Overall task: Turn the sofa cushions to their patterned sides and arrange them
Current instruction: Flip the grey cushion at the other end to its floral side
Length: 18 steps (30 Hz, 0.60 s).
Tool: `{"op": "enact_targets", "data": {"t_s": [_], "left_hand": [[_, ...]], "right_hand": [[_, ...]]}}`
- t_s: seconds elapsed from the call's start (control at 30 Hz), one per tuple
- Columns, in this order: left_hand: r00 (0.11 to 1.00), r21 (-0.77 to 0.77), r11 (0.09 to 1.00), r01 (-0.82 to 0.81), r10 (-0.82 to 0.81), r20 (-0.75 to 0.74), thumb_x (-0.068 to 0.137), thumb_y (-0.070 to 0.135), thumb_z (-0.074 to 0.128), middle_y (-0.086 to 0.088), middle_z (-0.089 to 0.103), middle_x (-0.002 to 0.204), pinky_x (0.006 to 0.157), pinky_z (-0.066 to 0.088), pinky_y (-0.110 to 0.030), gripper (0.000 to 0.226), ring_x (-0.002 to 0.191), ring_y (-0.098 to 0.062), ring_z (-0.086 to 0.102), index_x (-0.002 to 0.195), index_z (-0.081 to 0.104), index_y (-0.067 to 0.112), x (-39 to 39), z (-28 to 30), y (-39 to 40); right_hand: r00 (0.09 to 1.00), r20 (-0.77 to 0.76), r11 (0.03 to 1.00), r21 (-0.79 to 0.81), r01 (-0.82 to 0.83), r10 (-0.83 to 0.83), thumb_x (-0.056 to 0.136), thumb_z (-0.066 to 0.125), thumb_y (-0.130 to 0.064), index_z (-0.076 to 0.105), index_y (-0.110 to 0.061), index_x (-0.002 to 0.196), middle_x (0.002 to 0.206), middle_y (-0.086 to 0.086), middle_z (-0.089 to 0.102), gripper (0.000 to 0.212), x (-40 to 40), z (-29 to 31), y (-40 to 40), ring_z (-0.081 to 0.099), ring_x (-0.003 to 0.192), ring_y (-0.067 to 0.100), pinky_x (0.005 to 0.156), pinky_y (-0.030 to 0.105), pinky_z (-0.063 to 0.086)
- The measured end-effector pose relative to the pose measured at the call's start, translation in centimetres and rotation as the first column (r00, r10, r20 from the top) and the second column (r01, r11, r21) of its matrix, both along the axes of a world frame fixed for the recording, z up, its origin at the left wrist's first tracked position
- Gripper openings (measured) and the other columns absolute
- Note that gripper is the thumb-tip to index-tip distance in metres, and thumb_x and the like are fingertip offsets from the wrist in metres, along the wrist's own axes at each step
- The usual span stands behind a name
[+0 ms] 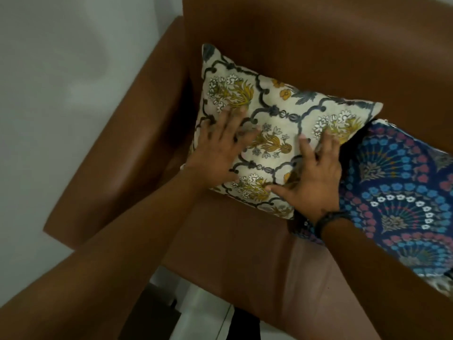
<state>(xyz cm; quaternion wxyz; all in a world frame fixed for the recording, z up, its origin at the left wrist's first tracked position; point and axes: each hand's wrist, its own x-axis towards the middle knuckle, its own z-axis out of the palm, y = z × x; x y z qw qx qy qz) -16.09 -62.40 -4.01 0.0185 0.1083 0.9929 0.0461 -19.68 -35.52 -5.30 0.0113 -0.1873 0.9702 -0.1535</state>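
Observation:
A cream cushion [282,114] with grey lattice and yellow flowers leans against the back of the brown leather sofa [245,241], in its left corner, patterned side up. My left hand [220,150] lies flat on the cushion's left part, fingers spread. My right hand [316,175] presses flat on its lower right part, fingers apart; a dark bracelet circles that wrist. A blue cushion [402,192] with a red and blue fan pattern sits just to the right, its edge tucked under the cream one.
The sofa's left armrest [117,148] runs along the grey wall [61,69]. Pale floor [201,315] shows below the seat's front edge, beside a dark object.

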Motion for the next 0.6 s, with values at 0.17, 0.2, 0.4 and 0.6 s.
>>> {"op": "enact_targets", "data": {"t_s": [0.17, 0.2, 0.4, 0.6], "left_hand": [[0.911, 0.258, 0.878, -0.403, 0.357, 0.208, 0.044, 0.064, 0.095, -0.016, -0.016, 0.173, 0.107, 0.032, -0.079, 0.161, 0.156, -0.051, 0.004, 0.163, -0.012, 0.045, -0.4, -0.7, -1.2], [0.858, 0.359, 0.786, -0.504, 0.405, 0.317, 0.042, 0.063, 0.096, -0.019, -0.011, 0.172, 0.109, 0.034, -0.076, 0.166, 0.155, -0.051, 0.012, 0.160, -0.019, 0.046, -0.2, -0.8, -1.9], [0.775, 0.662, 0.442, -0.605, 0.517, 0.363, 0.042, 0.054, 0.099, -0.021, 0.031, 0.159, 0.110, 0.040, -0.062, 0.167, 0.143, -0.040, 0.039, 0.163, -0.016, 0.040, 2.6, -1.1, -1.3], [0.478, 0.816, 0.014, -0.577, 0.816, 0.324, 0.045, 0.061, 0.099, 0.031, 0.019, 0.161, 0.118, 0.032, -0.028, 0.159, 0.148, 0.009, 0.024, 0.164, -0.004, 0.040, 8.5, -1.7, -0.2]], "right_hand": [[0.925, 0.225, 0.915, -0.199, 0.351, -0.306, 0.049, 0.095, -0.067, 0.010, -0.036, 0.166, 0.176, 0.015, -0.001, 0.148, -0.6, -1.1, -0.7, 0.009, 0.160, 0.045, 0.117, 0.065, 0.034], [0.869, 0.355, 0.847, -0.280, 0.452, -0.346, 0.045, 0.099, -0.061, 0.004, -0.037, 0.167, 0.176, 0.013, 0.001, 0.156, -0.9, -1.2, -0.4, 0.013, 0.160, 0.041, 0.118, 0.060, 0.035], [0.896, 0.424, 0.826, -0.451, 0.337, -0.134, 0.063, 0.101, -0.019, -0.002, -0.036, 0.167, 0.174, -0.002, 0.022, 0.148, -1.8, 1.9, -2.5, 0.032, 0.155, 0.025, 0.120, 0.052, 0.041], [0.950, 0.235, 0.940, -0.317, -0.123, 0.204, 0.067, 0.096, -0.022, -0.006, -0.065, 0.156, 0.156, 0.007, 0.037, 0.143, -4.8, 9.9, -8.8, 0.055, 0.132, 0.037, 0.106, 0.057, 0.051]]}}
